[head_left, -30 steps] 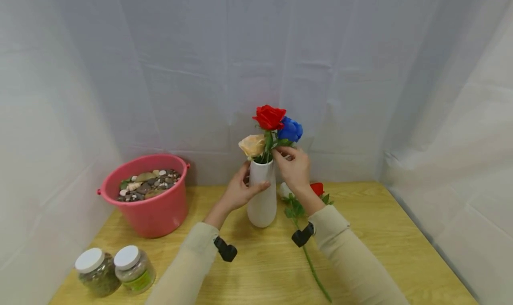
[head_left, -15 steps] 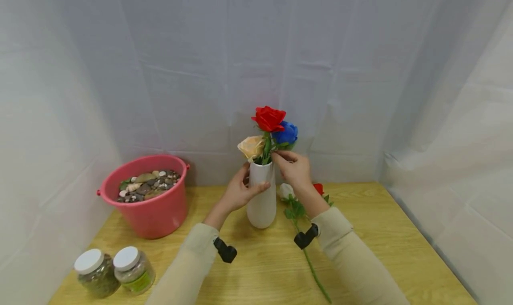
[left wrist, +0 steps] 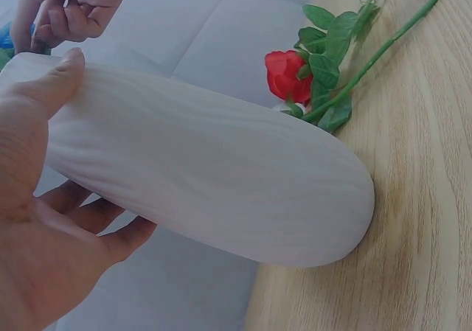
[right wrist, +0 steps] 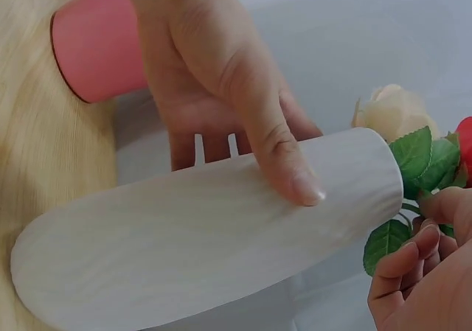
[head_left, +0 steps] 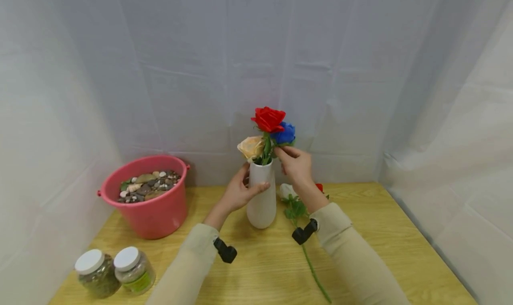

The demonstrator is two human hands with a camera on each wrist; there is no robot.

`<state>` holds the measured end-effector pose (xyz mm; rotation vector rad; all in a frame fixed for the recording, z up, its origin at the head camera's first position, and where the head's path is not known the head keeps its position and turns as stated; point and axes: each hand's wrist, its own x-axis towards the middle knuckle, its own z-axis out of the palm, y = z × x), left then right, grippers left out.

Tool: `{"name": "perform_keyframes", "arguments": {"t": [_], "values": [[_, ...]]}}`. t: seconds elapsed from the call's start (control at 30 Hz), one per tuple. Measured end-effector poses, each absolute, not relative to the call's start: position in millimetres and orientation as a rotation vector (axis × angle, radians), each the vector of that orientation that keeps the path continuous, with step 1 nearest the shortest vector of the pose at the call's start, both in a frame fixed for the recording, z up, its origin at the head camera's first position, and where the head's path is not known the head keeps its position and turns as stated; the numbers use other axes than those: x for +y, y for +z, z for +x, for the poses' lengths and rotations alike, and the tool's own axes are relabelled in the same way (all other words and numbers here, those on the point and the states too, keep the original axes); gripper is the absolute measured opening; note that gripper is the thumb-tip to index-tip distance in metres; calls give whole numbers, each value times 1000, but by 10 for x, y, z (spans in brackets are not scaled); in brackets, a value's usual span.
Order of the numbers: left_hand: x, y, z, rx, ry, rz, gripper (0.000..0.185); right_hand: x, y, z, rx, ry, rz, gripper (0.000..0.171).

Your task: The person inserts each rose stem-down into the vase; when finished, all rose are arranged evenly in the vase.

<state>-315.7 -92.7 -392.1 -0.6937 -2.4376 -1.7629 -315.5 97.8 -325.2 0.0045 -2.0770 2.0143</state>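
Three roses are standing in one white vase (head_left: 262,198): a red rose (head_left: 268,118), a blue rose (head_left: 284,134) and a peach rose (head_left: 250,147). Two more flowers are lying on the bench (head_left: 380,233) behind it, a second red one (left wrist: 289,75) and a white one (head_left: 286,191). One pink bucket (head_left: 149,207) of pebbles is sitting at the left, and two white-lidded jars (head_left: 114,270) are standing side by side in front of it.
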Motion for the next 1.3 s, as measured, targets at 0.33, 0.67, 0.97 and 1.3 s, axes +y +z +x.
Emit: {"name": "perform_keyframes", "arguments": {"t": [0.33, 0.67, 0.97, 1.3], "values": [[-915, -3954, -3173, -2426, -1756, -713, 77, 976, -3323, -3153, -2103, 2013, -11, 26], [-905, -3915, -3154, -2435, -1761, -697, 77, 1299, -3320, -3065, -2076, 2022, 60, 31], [-917, -3897, -3153, -2460, -1737, -677, 81, 1920, -3496, -2955, -2191, 1981, 61, 41], [-935, -3907, -3155, -2474, -1748, -666, 86, 2399, -3841, -2839, -2385, 1940, -63, 53]]}}
